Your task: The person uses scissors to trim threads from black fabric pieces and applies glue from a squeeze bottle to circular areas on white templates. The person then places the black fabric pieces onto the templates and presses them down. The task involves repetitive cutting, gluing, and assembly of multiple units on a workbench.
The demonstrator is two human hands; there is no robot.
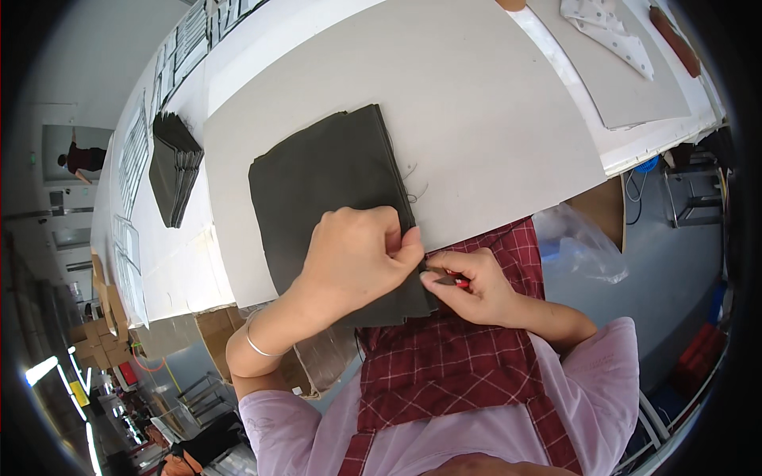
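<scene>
A stack of black fabric pieces [325, 166] lies on a grey board, its near end hanging past the board's front edge toward my apron. My left hand [353, 250] rests on top of the stack, fingers curled, with thumb and forefinger closed at the fabric's right edge. Just to the right, my right hand [484, 289] is closed around a small red-and-black tool [462, 282]. Most of that tool is hidden by the fingers, so its kind is unclear. The right fingertips touch the same fabric edge. Loose dark threads lie beside the stack on the board.
The large grey board [492, 119] covers much of the white table. A folded black fabric bundle [175, 170] sits to the left. At the far right lies a dotted white cloth [607, 32] on another board. A clear plastic bag [583, 246] hangs below the table's right side.
</scene>
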